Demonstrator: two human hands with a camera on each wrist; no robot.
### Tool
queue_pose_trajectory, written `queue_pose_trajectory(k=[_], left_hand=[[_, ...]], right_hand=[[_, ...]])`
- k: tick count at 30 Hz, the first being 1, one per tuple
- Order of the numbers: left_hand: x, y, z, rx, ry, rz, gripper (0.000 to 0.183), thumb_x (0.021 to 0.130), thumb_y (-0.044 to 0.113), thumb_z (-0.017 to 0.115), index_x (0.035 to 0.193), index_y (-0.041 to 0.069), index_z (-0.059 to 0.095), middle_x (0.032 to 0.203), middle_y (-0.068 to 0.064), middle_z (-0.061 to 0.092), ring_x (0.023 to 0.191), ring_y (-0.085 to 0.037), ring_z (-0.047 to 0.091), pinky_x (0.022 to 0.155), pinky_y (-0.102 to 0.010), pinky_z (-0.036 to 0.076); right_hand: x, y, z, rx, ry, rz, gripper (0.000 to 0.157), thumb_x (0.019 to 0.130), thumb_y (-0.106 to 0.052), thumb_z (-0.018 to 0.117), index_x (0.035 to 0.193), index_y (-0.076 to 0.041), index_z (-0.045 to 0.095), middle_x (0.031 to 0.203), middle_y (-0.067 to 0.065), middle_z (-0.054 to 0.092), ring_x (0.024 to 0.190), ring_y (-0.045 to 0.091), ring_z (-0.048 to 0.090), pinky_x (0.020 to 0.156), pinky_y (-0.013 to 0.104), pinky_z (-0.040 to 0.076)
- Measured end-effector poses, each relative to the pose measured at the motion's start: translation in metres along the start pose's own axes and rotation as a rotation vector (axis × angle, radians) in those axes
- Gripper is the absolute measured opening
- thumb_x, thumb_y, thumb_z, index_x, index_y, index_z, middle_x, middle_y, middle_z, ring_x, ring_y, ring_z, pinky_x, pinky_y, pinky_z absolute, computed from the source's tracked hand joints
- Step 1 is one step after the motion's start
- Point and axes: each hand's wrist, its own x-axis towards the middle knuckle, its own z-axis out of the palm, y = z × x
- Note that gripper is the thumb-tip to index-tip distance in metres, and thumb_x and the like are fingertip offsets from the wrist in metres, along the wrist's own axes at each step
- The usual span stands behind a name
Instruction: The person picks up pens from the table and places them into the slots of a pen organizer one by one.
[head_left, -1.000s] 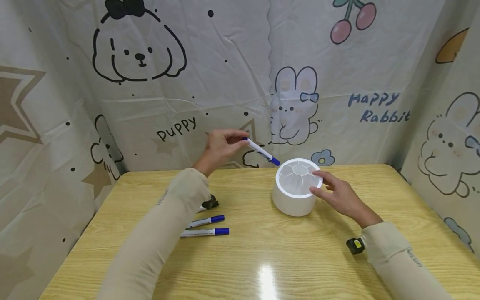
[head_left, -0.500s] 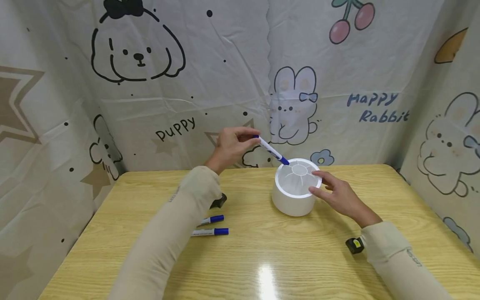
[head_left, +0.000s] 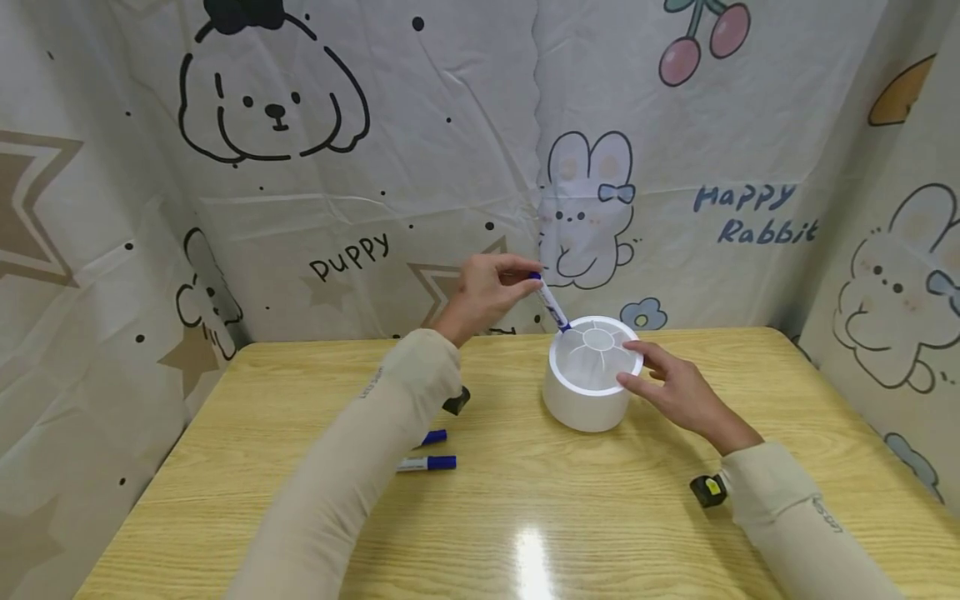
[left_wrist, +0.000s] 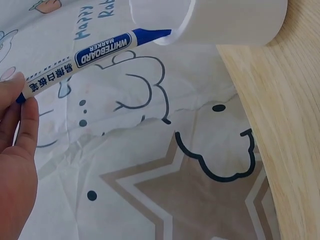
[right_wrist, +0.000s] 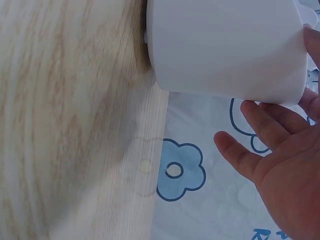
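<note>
My left hand [head_left: 487,292] pinches a whiteboard marker [head_left: 551,302] by its back end between thumb and fingertips. The marker slants down, and its blue cap reaches the left back rim of a round white pen holder [head_left: 587,408]. Thin dividers split the holder into several compartments around a central ring. In the left wrist view the marker [left_wrist: 85,60] shows blue printing, its cap overlapping the holder's edge. With thumb and forefinger at the rim, my right hand [head_left: 678,387] holds the holder from the right; its other fingers [right_wrist: 267,125] are spread beside the wall.
Two more blue-capped markers [head_left: 437,462] lie on the wooden table [head_left: 600,517], partly hidden behind my left sleeve [head_left: 375,442]. A black wrist camera [head_left: 708,491] shows by the right sleeve. A printed cloth [head_left: 450,167] hangs along the table's back edge.
My left hand has moved right with the marker, bringing its cap from left of the holder to the rim, and the marker now stands steeper. The right hand and holder have stayed put.
</note>
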Motion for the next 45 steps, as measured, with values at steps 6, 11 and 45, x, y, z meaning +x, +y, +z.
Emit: queue_pose_trajectory(k=[6,11,45], left_hand=[[0.002,0.0,0.009,0.011,-0.041,-0.035,0.023,0.089,0.003,0.075,0.112,0.0,0.073,0.107,-0.012,0.073,0.094,-0.018,0.071,0.079,-0.02,0.056],[0.001,-0.001,0.008,0.01,-0.038,-0.034,0.023,0.09,0.002,0.074,0.113,0.0,0.073,0.11,-0.014,0.073,0.095,-0.02,0.07,0.079,-0.02,0.057],[-0.059,-0.048,-0.071,0.064,-0.055,-0.108,0.025,0.092,0.009,0.073,0.115,-0.001,0.072,0.113,-0.015,0.071,0.099,-0.024,0.068,0.084,-0.035,0.057]], right_hand=[[-0.001,0.0,0.0,0.005,0.006,-0.007,0.055,0.098,-0.027,0.067,0.143,-0.002,0.049,0.148,0.028,0.044,0.132,0.049,0.044,0.105,0.061,0.041],[-0.001,0.0,0.001,0.0,0.003,-0.016,0.055,0.098,-0.027,0.067,0.143,-0.001,0.049,0.148,0.028,0.044,0.132,0.049,0.044,0.104,0.061,0.041],[0.007,-0.002,-0.017,0.05,-0.053,0.022,0.061,0.105,-0.033,0.054,0.154,-0.002,0.033,0.155,0.026,0.033,0.137,0.049,0.038,0.105,0.062,0.04]])
